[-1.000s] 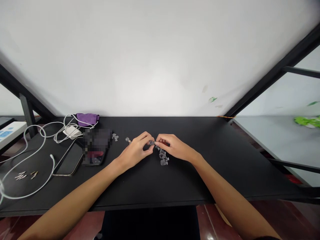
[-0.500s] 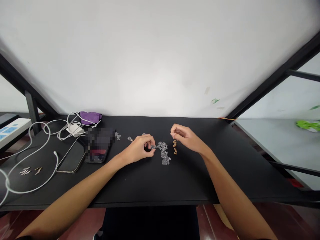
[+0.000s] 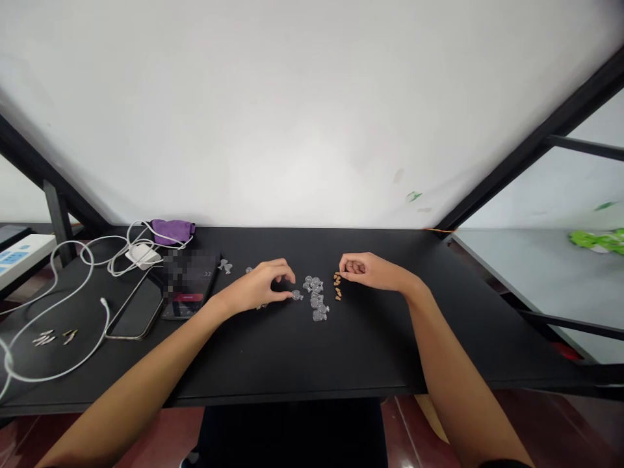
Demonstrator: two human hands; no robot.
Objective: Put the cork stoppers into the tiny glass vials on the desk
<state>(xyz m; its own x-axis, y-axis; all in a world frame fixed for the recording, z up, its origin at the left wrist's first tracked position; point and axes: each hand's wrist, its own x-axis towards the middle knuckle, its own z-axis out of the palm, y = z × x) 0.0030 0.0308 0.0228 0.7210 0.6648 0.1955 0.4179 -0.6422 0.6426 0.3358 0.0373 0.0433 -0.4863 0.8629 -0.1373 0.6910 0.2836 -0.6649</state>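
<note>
Basically your left hand (image 3: 258,289) is half open, thumb at a clear plastic piece (image 3: 296,295), while your right hand (image 3: 365,272) curls by brown bits (image 3: 337,286) on the worktop (image 3: 390,338), can't tell if it's gripping any.

From my seat, the phone (image 3: 188,284) at nine o'clock is blurred out, the clear pieces (image 3: 316,298) and brown bits (image 3: 337,286) are too small to tell, and the white cable (image 3: 4,364) at eight o'clock runs off the edge.

Left hand (image 3: 257,289) and right hand (image 3: 370,273) lie curled.
</note>
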